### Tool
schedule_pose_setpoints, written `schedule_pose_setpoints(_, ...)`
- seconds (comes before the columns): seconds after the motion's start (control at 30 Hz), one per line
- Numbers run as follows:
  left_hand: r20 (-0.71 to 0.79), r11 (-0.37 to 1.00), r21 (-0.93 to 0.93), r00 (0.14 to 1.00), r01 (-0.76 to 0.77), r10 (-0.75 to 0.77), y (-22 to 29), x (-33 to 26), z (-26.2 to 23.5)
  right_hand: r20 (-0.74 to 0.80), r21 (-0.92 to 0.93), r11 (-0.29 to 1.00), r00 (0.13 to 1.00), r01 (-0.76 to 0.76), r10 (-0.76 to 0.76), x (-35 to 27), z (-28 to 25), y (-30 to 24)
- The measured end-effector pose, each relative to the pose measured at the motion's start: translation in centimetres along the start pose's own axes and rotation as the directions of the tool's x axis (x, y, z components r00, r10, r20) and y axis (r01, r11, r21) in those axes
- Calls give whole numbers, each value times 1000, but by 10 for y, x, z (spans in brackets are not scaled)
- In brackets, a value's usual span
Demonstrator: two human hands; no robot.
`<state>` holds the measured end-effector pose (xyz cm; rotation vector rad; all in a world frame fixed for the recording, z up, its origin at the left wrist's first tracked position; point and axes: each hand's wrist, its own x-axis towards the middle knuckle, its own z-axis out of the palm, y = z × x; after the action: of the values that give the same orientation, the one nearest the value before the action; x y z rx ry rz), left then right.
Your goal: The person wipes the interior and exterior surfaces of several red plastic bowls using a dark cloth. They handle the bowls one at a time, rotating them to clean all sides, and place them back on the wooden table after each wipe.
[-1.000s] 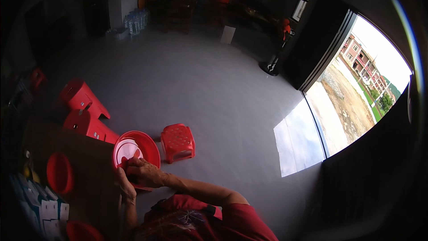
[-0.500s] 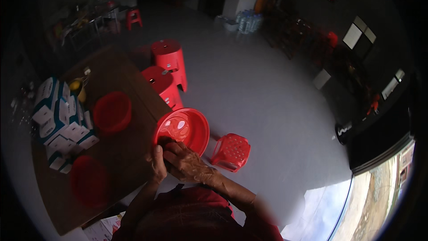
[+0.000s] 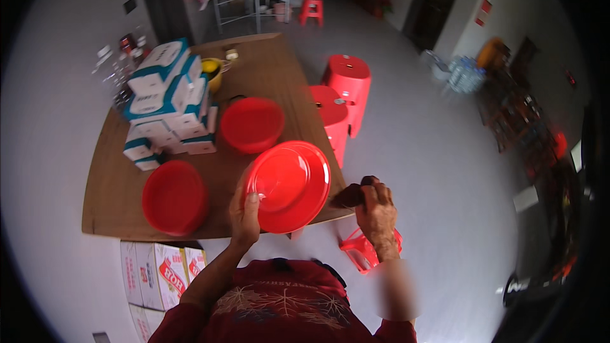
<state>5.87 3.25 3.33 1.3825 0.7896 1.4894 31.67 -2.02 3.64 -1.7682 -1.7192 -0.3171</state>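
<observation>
My left hand [image 3: 245,216] grips the near left rim of a red plastic basin [image 3: 279,213], thumb over the edge. The basin is tilted, its shiny inside facing up, in front of the wooden table's [image 3: 108,206] near right corner. To the right, apart from the basin, my right hand [image 3: 377,213] is closed on a dark, limp cloth [image 3: 346,197] that hangs out to the left of the fingers. Two more red basins lie on the table: one farther off [image 3: 252,125], one near the left front [image 3: 174,197].
White and teal boxes [image 3: 168,105] are piled on the table's left, beside a yellow container [image 3: 214,76]. Tall red stools [image 3: 347,76] stand along its right side; a low red stool [image 3: 362,253] is below my right hand. Cartons [image 3: 159,276] sit on the floor near left.
My hands were together at the basin; the right has moved away to the right with the cloth. The view has swung left, and the basin is now held in the left hand alone.
</observation>
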Motion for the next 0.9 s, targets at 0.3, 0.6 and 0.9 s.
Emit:
schedule_pose_setpoints(0.3, 66, 963, 232, 990, -136, 124, 4, -18, 3, -162, 368, 891, 962, 266, -220, 41, 34, -105)
schedule_pose_setpoints(0.6, -62, 712, 640, 903, -291, 425, 38, -11, -31, 248, 688, 701, 846, 189, -472, 25, 35, -117)
schedule_pose_setpoints(0.9, -669, 915, 397, 705, 73, 234, 70, -12, -152, 311, 680, 730, 925, -58, -217, 28, 62, -78)
